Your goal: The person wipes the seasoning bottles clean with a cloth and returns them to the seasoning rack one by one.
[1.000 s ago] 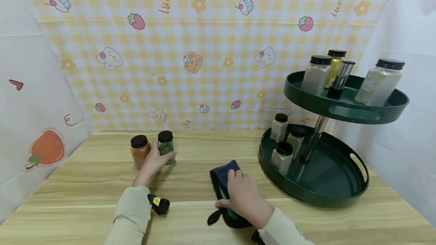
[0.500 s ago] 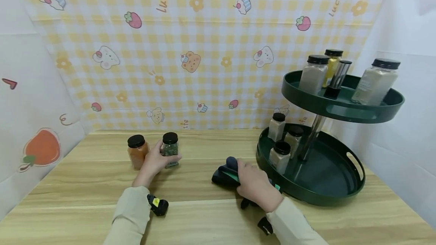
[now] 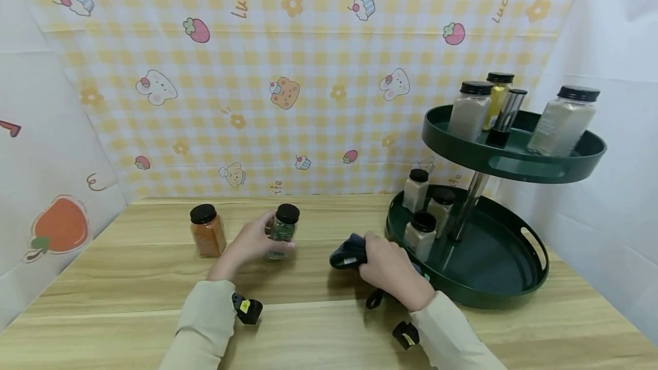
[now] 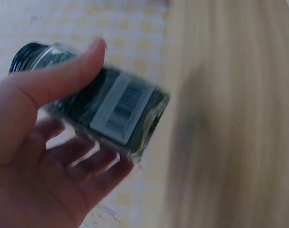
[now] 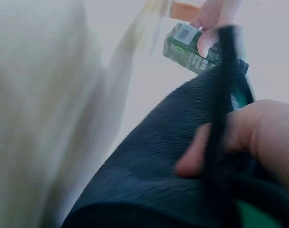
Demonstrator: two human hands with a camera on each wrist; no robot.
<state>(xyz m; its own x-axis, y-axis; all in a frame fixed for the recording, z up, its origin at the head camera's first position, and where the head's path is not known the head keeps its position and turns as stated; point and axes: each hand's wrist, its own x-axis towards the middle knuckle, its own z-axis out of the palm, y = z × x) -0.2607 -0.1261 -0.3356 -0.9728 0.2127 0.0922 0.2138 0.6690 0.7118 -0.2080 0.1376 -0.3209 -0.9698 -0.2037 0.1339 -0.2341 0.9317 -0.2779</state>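
My left hand (image 3: 253,241) grips a square glass jar (image 3: 285,227) of dried green herbs with a black lid. The left wrist view shows the jar (image 4: 128,107) tilted, thumb across its side and fingers beneath, a barcode label facing out. In my right hand (image 3: 393,270) is a bunched dark navy cloth (image 3: 349,253) with black edging, green parts and a hanging loop. Close up in the right wrist view, the cloth (image 5: 149,137) is pinched by the thumb and fingers, with the herb jar (image 5: 185,50) beyond it. An orange spice jar (image 3: 208,234) stands left of my left hand.
A two-tier dark green tray stand (image 3: 506,296) is at the right, close to my right hand. Small black-lidded jars (image 3: 421,238) stand on its lower tier. Larger jars (image 3: 562,124) stand on the upper tier. A checked curtain (image 3: 308,73) hangs behind the wooden table (image 3: 154,278).
My left hand has carried the herb jar to the right, away from the orange jar. My right hand has picked up and bunched the cloth, shifting slightly right.
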